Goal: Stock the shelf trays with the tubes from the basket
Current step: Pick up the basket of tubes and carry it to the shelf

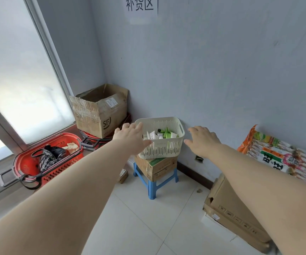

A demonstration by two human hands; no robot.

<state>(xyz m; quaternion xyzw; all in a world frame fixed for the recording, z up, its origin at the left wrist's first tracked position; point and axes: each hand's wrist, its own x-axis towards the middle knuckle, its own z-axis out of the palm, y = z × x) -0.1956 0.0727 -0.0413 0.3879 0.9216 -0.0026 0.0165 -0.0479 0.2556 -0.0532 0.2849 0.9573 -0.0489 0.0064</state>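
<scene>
A cream slotted basket (164, 148) stands on a small cardboard box (156, 167), which rests on a blue plastic stool (153, 188) by the wall. Inside lie several white and green tubes (160, 134). My left hand (130, 138) is spread open at the basket's left rim, overlapping its left side. My right hand (202, 139) is open just to the right of the basket, a small gap from its wall. Neither hand holds anything. No shelf trays are in view.
A red shopping basket (45, 162) with dark items sits on the floor at left by the window. An open SF carton (100, 109) stands on another red basket behind it. At right lie a flat cardboard box (236, 210) and a snack package (281, 157).
</scene>
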